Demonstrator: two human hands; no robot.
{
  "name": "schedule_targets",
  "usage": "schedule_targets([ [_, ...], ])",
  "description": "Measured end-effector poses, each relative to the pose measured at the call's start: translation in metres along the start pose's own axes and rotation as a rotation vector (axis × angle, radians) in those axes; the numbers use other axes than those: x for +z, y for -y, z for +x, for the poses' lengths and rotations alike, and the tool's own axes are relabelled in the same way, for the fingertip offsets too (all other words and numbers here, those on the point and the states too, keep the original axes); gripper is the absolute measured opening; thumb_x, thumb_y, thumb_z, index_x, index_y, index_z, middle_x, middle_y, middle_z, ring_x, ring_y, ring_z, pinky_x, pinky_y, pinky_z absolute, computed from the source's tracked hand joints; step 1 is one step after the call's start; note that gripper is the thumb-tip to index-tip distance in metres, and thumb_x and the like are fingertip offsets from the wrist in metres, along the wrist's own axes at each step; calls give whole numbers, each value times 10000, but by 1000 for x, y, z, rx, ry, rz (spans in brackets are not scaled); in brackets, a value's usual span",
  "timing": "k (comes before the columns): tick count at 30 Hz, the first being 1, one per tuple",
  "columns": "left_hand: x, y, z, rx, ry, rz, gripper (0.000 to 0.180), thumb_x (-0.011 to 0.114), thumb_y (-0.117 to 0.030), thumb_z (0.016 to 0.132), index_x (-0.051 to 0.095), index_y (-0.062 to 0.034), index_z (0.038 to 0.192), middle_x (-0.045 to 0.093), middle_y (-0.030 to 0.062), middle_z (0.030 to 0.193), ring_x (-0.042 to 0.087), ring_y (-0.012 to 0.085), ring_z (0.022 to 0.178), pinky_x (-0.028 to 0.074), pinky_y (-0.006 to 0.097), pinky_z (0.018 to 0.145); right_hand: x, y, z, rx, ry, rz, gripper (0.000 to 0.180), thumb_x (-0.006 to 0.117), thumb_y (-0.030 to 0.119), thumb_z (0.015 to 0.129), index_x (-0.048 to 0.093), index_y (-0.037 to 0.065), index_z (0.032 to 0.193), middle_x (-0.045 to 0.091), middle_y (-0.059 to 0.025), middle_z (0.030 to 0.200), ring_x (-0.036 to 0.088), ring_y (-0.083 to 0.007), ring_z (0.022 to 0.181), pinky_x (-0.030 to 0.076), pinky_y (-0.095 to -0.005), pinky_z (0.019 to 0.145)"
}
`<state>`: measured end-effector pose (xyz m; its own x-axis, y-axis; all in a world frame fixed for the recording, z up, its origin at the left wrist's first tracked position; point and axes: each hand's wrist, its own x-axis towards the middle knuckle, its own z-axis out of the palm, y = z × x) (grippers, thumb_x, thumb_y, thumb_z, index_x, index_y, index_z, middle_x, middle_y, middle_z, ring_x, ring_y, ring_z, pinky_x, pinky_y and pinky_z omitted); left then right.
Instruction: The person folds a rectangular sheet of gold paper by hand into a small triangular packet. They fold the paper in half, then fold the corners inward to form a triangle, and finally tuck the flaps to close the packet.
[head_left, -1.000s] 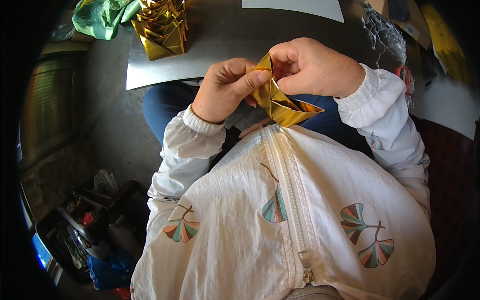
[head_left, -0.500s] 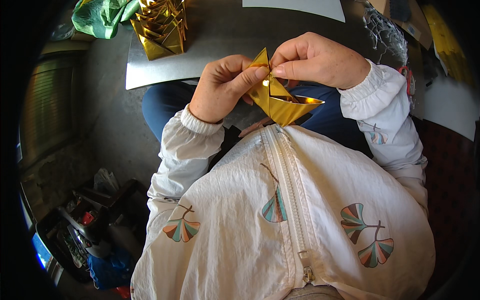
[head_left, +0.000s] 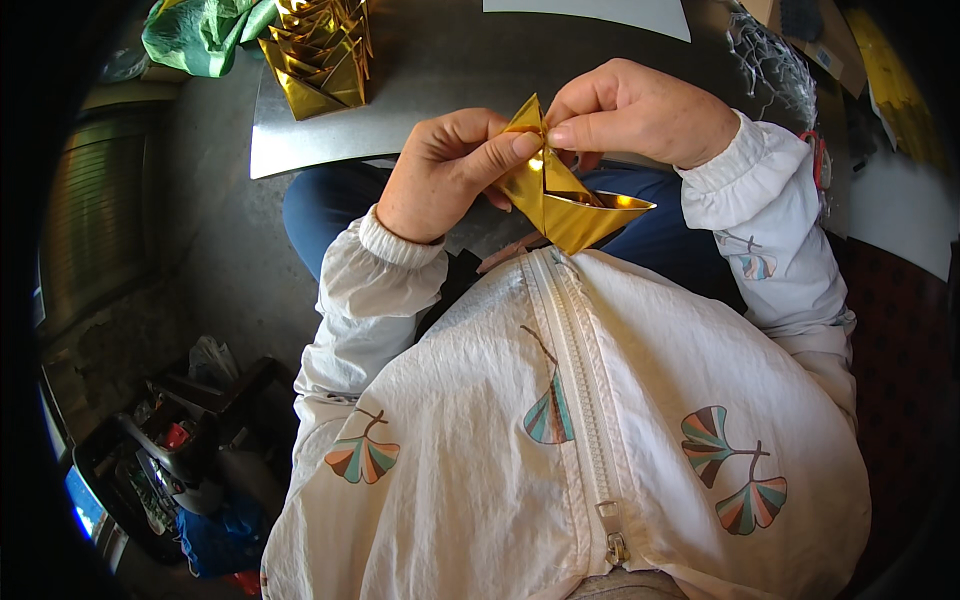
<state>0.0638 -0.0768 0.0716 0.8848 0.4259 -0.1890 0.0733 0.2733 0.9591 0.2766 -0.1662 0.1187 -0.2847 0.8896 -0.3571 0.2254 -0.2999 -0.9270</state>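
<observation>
A folded gold foil paper piece point(head_left: 574, 221) with pointed corners is held above my lap, its lower right part spread like a small boat. My left hand point(head_left: 450, 172) is closed on its left side, thumb pressed flat against the foil. The thumb and forefinger of my right hand point(head_left: 640, 118) pinch the paper near its upper middle, beside the left thumb tip. Fingers behind the foil are partly hidden. At the table's far left, a stack of similar gold folded pieces point(head_left: 318, 62) sits nested together.
The grey metal-topped table point(head_left: 430, 65) lies beyond my hands. Green wrapping point(head_left: 200, 38) is beside the gold stack. A white sheet point(head_left: 600, 12) lies at the far edge. Clear stringy plastic point(head_left: 770, 60), red-handled scissors point(head_left: 820, 160) and a cardboard box point(head_left: 835, 45) are on the right.
The gold paper has shifted very slightly right in my hands. My right hand has moved up a little, its fingers still at the fold.
</observation>
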Motion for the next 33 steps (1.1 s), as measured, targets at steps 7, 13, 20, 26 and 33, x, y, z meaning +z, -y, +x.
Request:
schedule_targets([
  [7,1,0,1,-6,-19,-25,273,664,-274,935,712,-9,976,682,29,823,637,86,696,549,217,582,0,-1,1,-18,-15,26,228,608,185,952,683,-23,1008,670,-41,847,630,-104,768,531,-243,739],
  [13,1,0,1,-39,0,-74,271,668,-272,933,714,-12,995,691,39,847,645,96,707,556,223,584,2,-1,0,-35,-46,39,200,621,173,907,711,0,951,673,-32,829,607,-94,735,519,-235,703],
  [20,8,0,0,-59,-56,-74,265,668,-267,935,710,-6,961,681,31,823,645,92,702,559,222,571,2,-2,-2,-36,-60,56,170,629,157,882,696,1,903,650,-22,785,588,-85,703,507,-227,684],
  [26,12,3,0,-43,-105,-41,260,665,-268,937,708,-12,943,678,32,817,646,90,703,561,218,574,-1,-3,1,17,-63,22,185,629,157,884,690,-10,936,658,-36,810,601,-93,718,514,-224,699],
  [33,6,6,-1,-44,12,-158,279,669,-275,930,702,-5,994,692,56,861,662,112,733,577,238,602,0,1,-2,28,-25,75,225,649,162,886,687,-23,1007,677,-61,867,623,-114,749,529,-237,727],
])
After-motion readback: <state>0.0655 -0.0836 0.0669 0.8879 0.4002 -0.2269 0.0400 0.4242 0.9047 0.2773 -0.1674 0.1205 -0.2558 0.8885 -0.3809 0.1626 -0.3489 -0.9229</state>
